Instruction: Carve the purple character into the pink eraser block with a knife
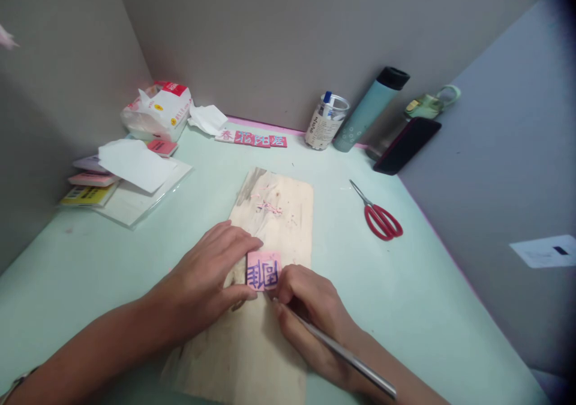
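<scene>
Pinching a slim metal carving tool (335, 351) like a pen, the right hand (310, 312) sets its tip at the near right edge of a small pink rubber stamp block (264, 269), while the left hand (211, 276), fingers spread flat, presses the block's left side down onto a wooden board (274, 213) on the worktop (427, 297). Purple-inked characters still cover most of the block's face, so by my judgement the carving is only partly done; pink shavings (270, 208) lie farther up the board. Red-handled scissors (380, 218) rest to the right, and finished pink stamps (252, 138) sit by the far wall.
</scene>
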Demonstrator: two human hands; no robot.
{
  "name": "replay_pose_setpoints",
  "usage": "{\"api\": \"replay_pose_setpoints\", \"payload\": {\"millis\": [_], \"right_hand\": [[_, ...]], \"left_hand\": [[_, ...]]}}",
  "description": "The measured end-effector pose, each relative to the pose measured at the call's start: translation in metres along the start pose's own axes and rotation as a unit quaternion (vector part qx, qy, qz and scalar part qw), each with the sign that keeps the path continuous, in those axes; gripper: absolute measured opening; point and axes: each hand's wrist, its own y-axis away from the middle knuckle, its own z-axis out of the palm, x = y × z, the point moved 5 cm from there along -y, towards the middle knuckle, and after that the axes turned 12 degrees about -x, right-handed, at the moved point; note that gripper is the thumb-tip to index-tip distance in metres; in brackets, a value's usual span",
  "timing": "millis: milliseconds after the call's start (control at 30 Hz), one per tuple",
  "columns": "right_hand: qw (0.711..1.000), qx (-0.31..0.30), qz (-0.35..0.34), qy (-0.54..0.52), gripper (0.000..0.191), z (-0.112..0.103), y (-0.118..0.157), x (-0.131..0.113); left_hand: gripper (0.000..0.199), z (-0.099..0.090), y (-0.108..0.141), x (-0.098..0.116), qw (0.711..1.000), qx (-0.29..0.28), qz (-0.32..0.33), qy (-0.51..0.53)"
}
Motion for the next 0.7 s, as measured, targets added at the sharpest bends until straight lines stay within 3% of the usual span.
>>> {"api": "replay_pose_setpoints", "payload": {"millis": [700], "right_hand": [[0.999, -0.004, -0.01, -0.034, 0.014, -0.0006, 0.0024, 0.0035]], "left_hand": [[0.045, 0.0003, 0.0001, -0.0031, 1.0, 0.006, -0.001, -0.001]]}}
